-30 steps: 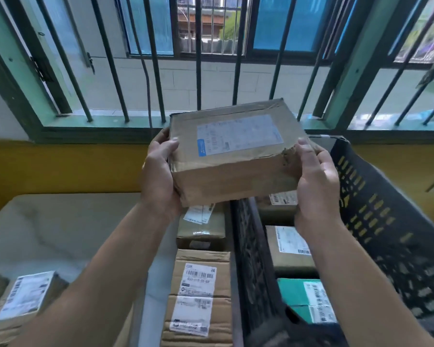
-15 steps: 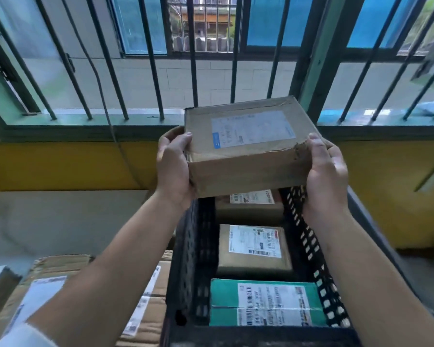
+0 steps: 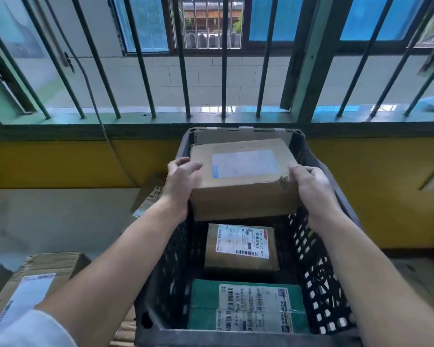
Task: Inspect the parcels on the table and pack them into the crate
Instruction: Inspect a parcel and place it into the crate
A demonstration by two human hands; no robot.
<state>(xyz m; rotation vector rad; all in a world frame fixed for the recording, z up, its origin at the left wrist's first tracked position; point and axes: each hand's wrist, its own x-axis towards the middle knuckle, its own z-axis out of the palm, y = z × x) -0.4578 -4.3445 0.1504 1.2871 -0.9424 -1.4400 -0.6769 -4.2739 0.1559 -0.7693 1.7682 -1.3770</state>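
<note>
Barred window (image 3: 224, 71), parcel (image 3: 243, 186) btwn L hand (image 3: 179, 184) + R hand (image 3: 313, 194), over crate (image 3: 318, 284)

You're gripping the brown parcel (image 3: 243, 186) over the crate (image 3: 318, 284), 12 o'clock end, left hand (image 3: 179, 182) at 9, right hand (image 3: 313, 194) at 3.

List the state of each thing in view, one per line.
Crate: partly filled.
Held parcel: label up, gripped at both ends over the crate's far end.
Left hand: grips its left end.
Right hand: grips its right end.
Brown parcel: lying in crate, label up.
Green parcel: lying in crate, label up.
</note>
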